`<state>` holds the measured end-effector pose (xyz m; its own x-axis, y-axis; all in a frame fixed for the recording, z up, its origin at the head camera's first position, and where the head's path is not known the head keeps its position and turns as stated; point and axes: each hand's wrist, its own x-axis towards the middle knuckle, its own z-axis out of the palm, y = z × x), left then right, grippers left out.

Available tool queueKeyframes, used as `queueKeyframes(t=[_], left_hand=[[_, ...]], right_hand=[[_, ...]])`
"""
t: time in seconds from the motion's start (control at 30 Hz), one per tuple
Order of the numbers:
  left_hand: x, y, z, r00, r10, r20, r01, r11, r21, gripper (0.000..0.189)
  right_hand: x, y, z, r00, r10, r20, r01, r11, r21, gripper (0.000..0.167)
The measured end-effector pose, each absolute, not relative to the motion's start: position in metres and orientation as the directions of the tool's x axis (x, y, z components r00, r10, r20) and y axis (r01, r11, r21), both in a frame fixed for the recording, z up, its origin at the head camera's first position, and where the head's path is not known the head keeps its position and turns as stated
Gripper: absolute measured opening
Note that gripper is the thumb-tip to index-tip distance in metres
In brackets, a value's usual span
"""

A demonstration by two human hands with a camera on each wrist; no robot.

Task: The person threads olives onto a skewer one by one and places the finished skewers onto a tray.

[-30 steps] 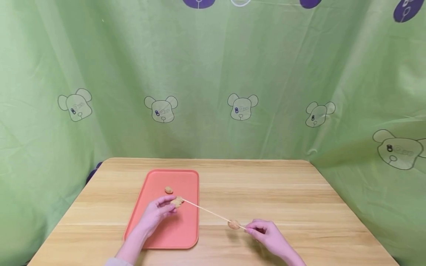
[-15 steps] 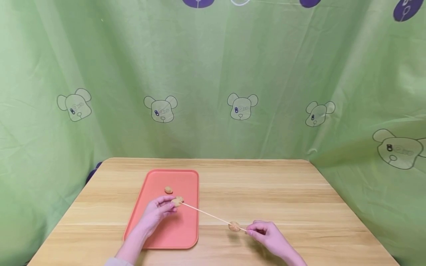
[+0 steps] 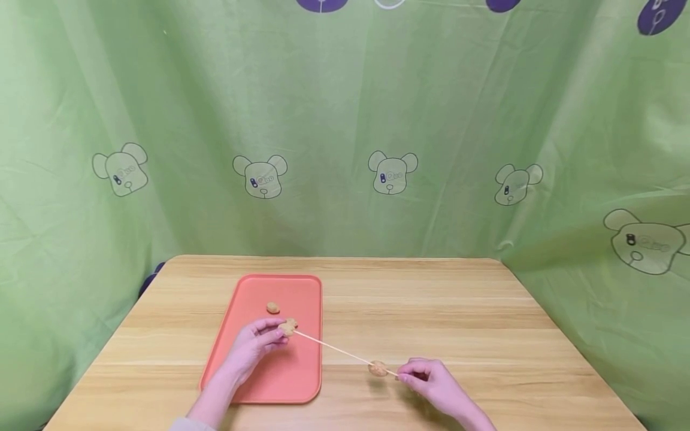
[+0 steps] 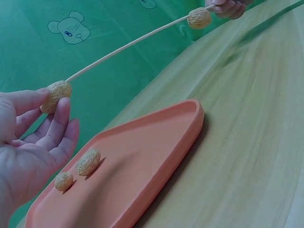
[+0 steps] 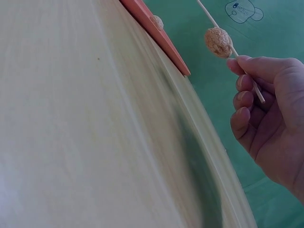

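Note:
My left hand (image 3: 256, 346) pinches a tan, wrinkled, oval food ball (image 4: 58, 95) between thumb and fingers, above the pink tray. A thin wooden skewer (image 3: 336, 348) runs from that ball across to my right hand (image 3: 438, 384); in the left wrist view it bows slightly. Thumb and forefinger of the right hand pinch the skewer near its other end, which pokes out past the fingers. A second wrinkled ball (image 5: 218, 42) is threaded on the skewer right by those fingertips. How deep the tip sits in the left-hand ball is hidden.
On the pink tray (image 3: 302, 377) lie two more wrinkled balls, a larger one (image 4: 88, 162) and a smaller one (image 4: 63, 181). The tray sits left on a wooden table (image 3: 458, 311). Green curtains (image 3: 323, 108) with bear-head prints surround the table.
The ball in the left hand has turned slightly and the skewer's end at it sits a little lower. The right hand has dipped slightly, with the threaded ball.

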<state>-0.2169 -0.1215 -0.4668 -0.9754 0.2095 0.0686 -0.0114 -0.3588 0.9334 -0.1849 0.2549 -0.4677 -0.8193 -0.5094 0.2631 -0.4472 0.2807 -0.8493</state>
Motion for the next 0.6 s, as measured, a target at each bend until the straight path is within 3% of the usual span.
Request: queueKeyframes(t=[0.27,0.6], left_hand=[[-0.2133,-0.121,-0.4649,-0.952,0.271,0.145,0.017,-0.427,0.904,0.023],[-0.2108,-0.1169,-0.4602,-0.946,0.271,0.177,0.07,-0.363,0.929,0.022]], right_hand=[[-0.1852,0.2529,-0.4689,-0.819,-0.508,0.267,-0.45,0.281,-0.848,0.015],[-0.1833,0.249,-0.466,-0.832,-0.5,0.242,-0.431,0.307,-0.848,0.016]])
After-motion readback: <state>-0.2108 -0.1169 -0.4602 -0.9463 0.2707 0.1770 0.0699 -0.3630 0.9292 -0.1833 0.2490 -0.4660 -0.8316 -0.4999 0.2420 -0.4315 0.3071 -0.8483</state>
